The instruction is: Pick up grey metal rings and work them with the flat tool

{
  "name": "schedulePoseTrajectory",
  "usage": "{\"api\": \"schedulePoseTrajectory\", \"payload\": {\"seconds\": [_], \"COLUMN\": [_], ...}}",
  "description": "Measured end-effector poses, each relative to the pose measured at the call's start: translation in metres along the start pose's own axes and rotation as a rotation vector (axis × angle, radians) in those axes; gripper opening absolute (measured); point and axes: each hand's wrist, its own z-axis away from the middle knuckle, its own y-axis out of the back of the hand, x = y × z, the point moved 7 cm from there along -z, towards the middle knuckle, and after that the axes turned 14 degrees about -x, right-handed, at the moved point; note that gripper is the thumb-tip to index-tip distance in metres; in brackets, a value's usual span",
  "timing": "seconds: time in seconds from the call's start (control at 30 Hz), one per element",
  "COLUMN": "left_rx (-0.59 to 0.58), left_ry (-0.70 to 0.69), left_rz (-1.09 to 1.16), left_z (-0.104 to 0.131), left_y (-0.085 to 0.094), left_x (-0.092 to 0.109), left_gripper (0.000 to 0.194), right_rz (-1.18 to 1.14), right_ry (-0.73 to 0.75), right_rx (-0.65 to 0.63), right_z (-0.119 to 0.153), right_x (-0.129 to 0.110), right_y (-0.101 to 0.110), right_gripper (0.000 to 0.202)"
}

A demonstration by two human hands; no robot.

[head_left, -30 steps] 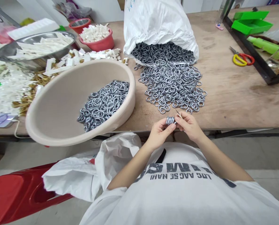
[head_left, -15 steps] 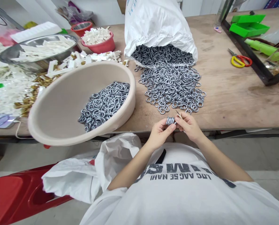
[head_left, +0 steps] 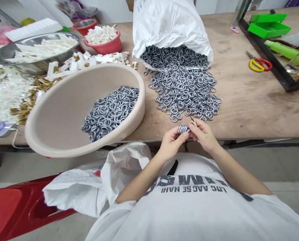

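My left hand [head_left: 172, 143] is closed around a short stack of grey rings [head_left: 182, 129], held side by side just over the table's front edge. Fingers of my right hand [head_left: 205, 136] pinch a thin tool with a dark pointed tip [head_left: 193, 122] and a pale body; its exact kind is unclear. They touch the right end of the stack, where my fingertips partly hide the last ring. Beyond both hands lies a heap of loose grey rings [head_left: 187, 90], spilling from a white sack [head_left: 171, 26]. More rings lie in a large beige basin [head_left: 56, 113] on the left.
Scissors with red and yellow handles [head_left: 260, 65] lie at right, near a dark metal frame [head_left: 270, 57] and a green box [head_left: 268, 30]. White pieces fill a steel bowl [head_left: 3, 55] and a red bowl [head_left: 106, 48]. A red stool [head_left: 6, 204] stands below left.
The view has shifted slightly, with the basin and bowls a little further left. My hands keep nearly the same pose around the rings; the pointed tool has tilted or shifted slightly.
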Motion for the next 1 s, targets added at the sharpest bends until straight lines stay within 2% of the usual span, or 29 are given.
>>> {"api": "schedulePoseTrajectory", "payload": {"seconds": [0.47, 1.0], "left_rx": [-0.015, -0.054], "left_ry": [0.006, -0.009], "left_rz": [0.001, 0.005], "left_z": [-0.0045, -0.0037], "left_y": [0.0031, 0.0025], "left_x": [-0.0004, 0.0020], "left_gripper": [0.027, 0.020], "right_rz": [0.006, -0.011], "right_ry": [-0.012, -0.026], "right_rx": [0.000, 0.017], "right_z": [-0.0018, -0.0020], "right_x": [-0.0008, 0.0008], "right_y": [-0.0007, -0.0011], "right_gripper": [0.031, 0.029]}}
